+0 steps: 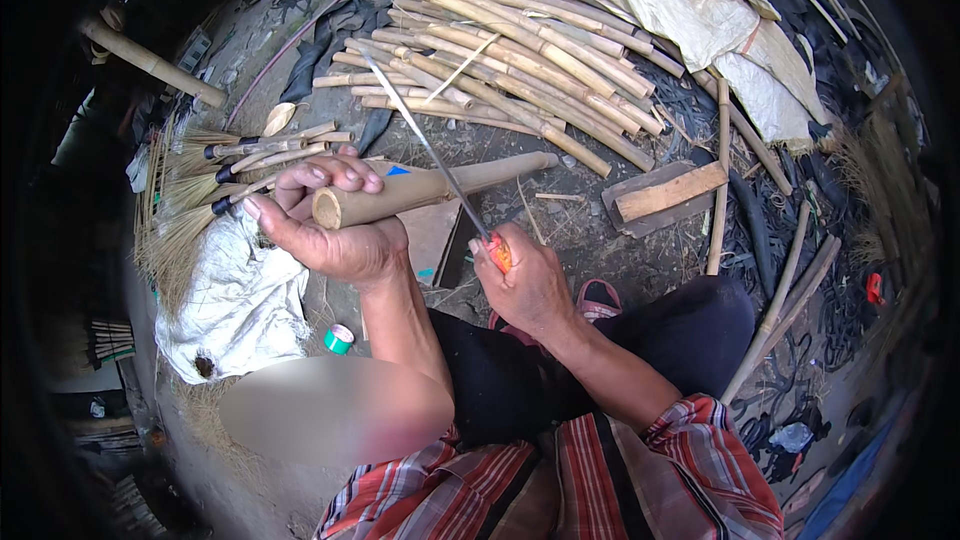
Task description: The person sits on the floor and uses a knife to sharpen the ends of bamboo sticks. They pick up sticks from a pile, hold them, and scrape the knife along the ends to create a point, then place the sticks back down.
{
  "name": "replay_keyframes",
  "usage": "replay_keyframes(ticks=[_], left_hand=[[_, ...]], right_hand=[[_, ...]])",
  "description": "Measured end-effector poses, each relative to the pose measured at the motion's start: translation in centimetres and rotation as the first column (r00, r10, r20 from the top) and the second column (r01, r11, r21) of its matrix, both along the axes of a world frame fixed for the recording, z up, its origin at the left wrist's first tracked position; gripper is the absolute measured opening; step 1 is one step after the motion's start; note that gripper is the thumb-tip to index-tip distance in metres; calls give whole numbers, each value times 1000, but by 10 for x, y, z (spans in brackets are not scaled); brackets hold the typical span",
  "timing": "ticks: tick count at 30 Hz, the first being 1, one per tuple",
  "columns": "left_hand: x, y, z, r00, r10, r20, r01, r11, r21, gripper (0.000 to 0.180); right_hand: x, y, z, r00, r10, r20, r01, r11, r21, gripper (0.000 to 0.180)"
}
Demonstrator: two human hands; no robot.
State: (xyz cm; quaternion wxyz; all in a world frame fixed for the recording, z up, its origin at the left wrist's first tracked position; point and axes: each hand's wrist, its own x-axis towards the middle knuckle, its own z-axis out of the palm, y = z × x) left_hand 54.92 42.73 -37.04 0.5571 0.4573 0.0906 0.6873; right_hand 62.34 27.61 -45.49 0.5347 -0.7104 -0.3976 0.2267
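My left hand [335, 220], palm up, holds a length of bamboo [400, 195] near its hollow open end. The fingers curl on one side of that end and the thumb lies on the other. The bamboo slants away to the right, its far end over the ground. My right hand [530, 275] is closed round the orange-red handle [498, 252] of a long-bladed knife [430, 145]. Its thin blade points up and to the left, crossing the bamboo. Whether the edge touches the bamboo, I cannot tell.
Many cut bamboo poles [520, 50] lie piled ahead. Straw brooms [215, 175] and a white sack [245, 290] are at the left, near a green tape roll [339, 339]. A wooden block [672, 190] lies right, with a pale sack [710, 20] beyond and loose sticks [785, 305] nearer.
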Motion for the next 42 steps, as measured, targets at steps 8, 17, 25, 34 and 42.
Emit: replay_keyframes(ticks=[8,17,25,34,42], left_hand=[[23,-7,-14,986,147,-82,-153,985,-74,46],[-37,16,90,953,297,-52,-300,953,-53,60],[-105,49,128,988,145,43,-140,985,-100,68],[-71,79,99,963,268,-22,-266,943,-200,72],[-46,100,85,995,61,-79,-80,963,-256,76]], right_hand=[[15,-8,-96,980,-198,14,192,926,-326,30],[56,-16,-157,961,-262,-86,108,646,-756,44],[88,-9,-64,755,-273,596,353,935,-19,71],[196,-119,32,720,-98,687,255,958,-132,21],[298,-260,22,674,-444,590,696,650,-306,26]])
